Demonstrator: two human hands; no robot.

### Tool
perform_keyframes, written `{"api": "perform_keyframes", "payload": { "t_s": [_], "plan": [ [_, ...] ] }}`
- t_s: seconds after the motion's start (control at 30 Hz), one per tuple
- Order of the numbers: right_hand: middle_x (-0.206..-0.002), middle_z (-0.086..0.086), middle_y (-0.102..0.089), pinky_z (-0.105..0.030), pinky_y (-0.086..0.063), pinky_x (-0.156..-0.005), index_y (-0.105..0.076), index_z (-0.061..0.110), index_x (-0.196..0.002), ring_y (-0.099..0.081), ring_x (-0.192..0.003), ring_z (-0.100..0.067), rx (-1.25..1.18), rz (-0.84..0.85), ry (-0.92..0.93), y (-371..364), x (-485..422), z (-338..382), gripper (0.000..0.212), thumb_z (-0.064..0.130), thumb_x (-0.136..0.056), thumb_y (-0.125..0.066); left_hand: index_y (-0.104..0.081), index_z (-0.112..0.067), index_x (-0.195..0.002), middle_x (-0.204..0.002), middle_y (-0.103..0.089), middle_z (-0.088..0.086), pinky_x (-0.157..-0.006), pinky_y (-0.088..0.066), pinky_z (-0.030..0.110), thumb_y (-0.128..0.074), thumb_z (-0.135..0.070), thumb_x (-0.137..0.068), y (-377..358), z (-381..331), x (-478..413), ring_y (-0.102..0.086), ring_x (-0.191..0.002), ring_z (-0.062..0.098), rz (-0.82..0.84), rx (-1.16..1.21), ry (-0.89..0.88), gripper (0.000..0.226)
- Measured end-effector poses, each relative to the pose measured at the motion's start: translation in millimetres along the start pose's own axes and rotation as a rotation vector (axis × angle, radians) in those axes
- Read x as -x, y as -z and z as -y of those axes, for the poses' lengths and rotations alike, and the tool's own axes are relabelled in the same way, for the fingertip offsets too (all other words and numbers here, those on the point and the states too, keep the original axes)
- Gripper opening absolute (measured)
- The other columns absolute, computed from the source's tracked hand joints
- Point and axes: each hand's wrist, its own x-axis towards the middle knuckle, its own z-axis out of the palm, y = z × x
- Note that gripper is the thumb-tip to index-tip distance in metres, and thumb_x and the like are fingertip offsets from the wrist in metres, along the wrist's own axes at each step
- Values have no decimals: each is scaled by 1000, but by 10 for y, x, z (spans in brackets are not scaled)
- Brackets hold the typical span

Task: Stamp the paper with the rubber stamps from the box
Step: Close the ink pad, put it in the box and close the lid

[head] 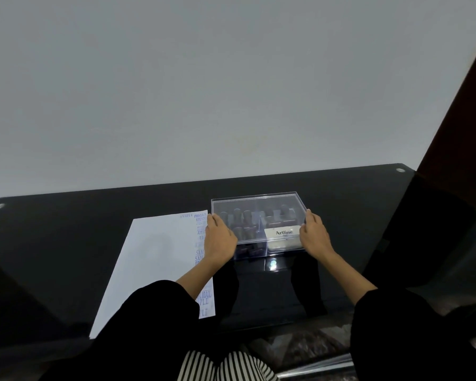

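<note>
The left hand and the right hand grasp a clear plastic box from either side. The left is against its left wall and the right against its right wall. On each hand the fingers run along the side towards the far corner and the thumb lies nearer the top edge. Both forearms reach forward from black sleeves, with the wrists held low over the table.

The box stands flat with its clear lid on. A divider splits it in two. The left part holds several rubber stamps with dark wooden handles, standing upright in rows; how many I cannot tell through the plastic. The right part holds more stamps at the back and a white ink pad marked "Artline" at the front.

Just left of the box, partly under the left hand and forearm, lies a white sheet of paper. Blue stamped words run down its right edge; the rest is blank. Box and paper rest on a glossy black table set against a plain pale wall.
</note>
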Motion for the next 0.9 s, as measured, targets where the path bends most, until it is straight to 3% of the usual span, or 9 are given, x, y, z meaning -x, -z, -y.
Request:
{"api": "perform_keyframes", "payload": {
  "t_s": [0.13, 0.33, 0.57, 0.9],
  "plan": [
    [-146, -15, -31, -33, -43, -92, -20, 8, -147, -47, -120, -28, 5, -4, 41, -32, -121, 48, 50, 7, -99, -32, -16, 3, -145, -156, -10, 13, -106, -42, 38, -39, -11, -96, -1, 26, -137, -41, -131, 33, -13, -4, 8, 55],
    [-141, -15, -35, -29, -42, -89, -40, 13, -140, -49, -117, -28, 42, -18, 111, -104, -389, 164, 43, 5, -98, -33, -19, 4, -143, -155, -14, 14, -104, -44, 41, -39, -12, -96, 20, 47, -472, -44, -127, 35, -26, -6, 17, 54],
    [-141, -15, -35, -31, -44, -92, -40, 13, -140, -48, -118, -27, 52, -28, 127, -254, -882, 284, 42, 10, -99, -34, -15, 3, -145, -157, -10, 14, -108, -40, 39, -37, -15, -97, -6, 88, -996, -38, -133, 33, -61, -46, 3, 56],
    [-142, -17, -35, -32, -43, -93, -41, 14, -140, -48, -118, -31, 76, -44, 142, -469, -1613, 419, 42, 11, -99, -33, -15, 5, -145, -155, -13, 17, -103, -44, 40, -34, -17, -97, -5, 104, -1709, -46, -124, 34, -92, -101, -16, 56]
  ]
}}
